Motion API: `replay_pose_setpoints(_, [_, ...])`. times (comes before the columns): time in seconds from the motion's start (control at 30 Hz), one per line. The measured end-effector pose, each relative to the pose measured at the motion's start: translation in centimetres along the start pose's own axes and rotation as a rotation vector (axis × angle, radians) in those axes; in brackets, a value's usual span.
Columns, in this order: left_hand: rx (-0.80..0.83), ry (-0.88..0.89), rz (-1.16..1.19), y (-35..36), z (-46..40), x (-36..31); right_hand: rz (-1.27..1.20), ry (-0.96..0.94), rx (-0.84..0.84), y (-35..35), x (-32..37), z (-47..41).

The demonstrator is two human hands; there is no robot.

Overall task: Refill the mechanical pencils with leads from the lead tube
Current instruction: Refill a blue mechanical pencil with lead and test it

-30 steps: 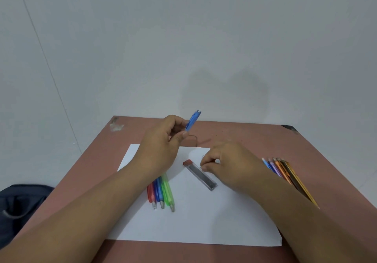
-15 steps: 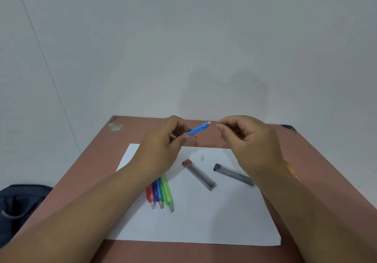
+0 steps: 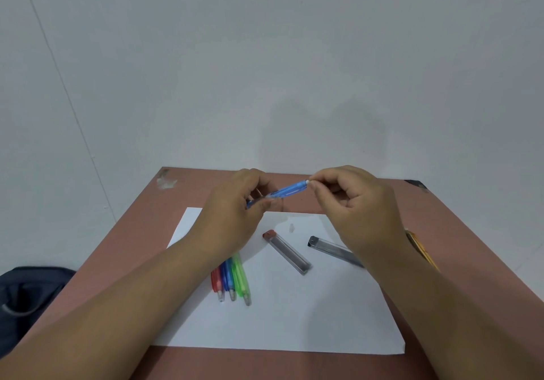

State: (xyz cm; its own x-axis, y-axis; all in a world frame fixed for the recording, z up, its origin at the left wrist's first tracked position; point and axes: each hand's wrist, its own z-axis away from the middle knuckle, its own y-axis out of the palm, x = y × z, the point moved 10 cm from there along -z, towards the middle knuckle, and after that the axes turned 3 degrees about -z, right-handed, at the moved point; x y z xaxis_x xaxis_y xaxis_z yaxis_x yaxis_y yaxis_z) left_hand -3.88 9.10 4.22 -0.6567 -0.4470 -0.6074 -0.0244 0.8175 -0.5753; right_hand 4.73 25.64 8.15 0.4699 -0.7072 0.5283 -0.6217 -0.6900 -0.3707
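My left hand [image 3: 235,211] grips a blue mechanical pencil [image 3: 287,190] above the table, its rear end pointing up and to the right. My right hand [image 3: 356,203] pinches the small white piece at that rear end with thumb and forefinger. On the white paper [image 3: 294,315] lie a lead tube with a red cap [image 3: 287,251] and a second grey lead tube [image 3: 332,250], partly hidden by my right wrist. A red, a blue and a green pencil [image 3: 232,279] lie side by side under my left forearm.
The reddish-brown table [image 3: 459,250] stands against a plain wall. More pencils [image 3: 422,250] lie at the right, mostly hidden by my right arm. A tiny pale bit [image 3: 291,227] sits on the paper. A dark bag [image 3: 26,297] is on the floor at left.
My right hand left the lead tube on the paper and rose to the pencil's rear end, where it now pinches the tip. My left hand tilted the blue pencil flatter, towards the right.
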Motion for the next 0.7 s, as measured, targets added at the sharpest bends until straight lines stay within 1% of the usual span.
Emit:
replay_pose_setpoints(0.07, [-0.001,0.009,-0.001,-0.1,0.0,-0.2,0.022,-0.007,0.023,0.2,-0.1,0.0])
replay_pose_setpoints(0.23, [-0.003,0.031,-0.02,-0.3,0.0,-0.4,0.071,0.05,0.121,0.9,-1.1,-0.1])
replay_pose_setpoints(0.3, [0.001,0.062,-0.042,-0.2,0.0,-0.4,0.107,0.044,0.134,1.1,-1.2,-0.1])
replay_pose_setpoints(0.37, [0.009,0.091,-0.06,-0.1,-0.1,-0.3,0.086,0.062,0.129,1.3,-1.2,0.0])
replay_pose_setpoints(0.4, [0.013,0.09,-0.061,-0.1,-0.1,-0.2,0.039,0.115,0.129,1.3,-1.6,0.1])
replay_pose_setpoints(0.5, [0.021,0.05,-0.047,-0.2,-0.2,0.3,-0.172,0.373,0.13,1.9,-3.3,0.9])
replay_pose_setpoints(0.53, [0.019,0.041,-0.043,-0.2,-0.3,0.4,-0.228,0.427,0.118,2.0,-3.6,1.0])
replay_pose_setpoints(0.6, [0.006,0.02,-0.036,-0.4,-0.3,0.7,-0.273,0.478,0.099,2.2,-4.1,1.2])
replay_pose_setpoints(0.63, [-0.002,0.002,-0.032,-0.4,-0.4,0.9,-0.24,0.483,0.11,2.3,-4.4,1.2])
replay_pose_setpoints(0.7, [-0.01,-0.041,-0.043,-0.5,-0.4,1.5,-0.028,0.448,0.213,3.0,-5.0,1.3])
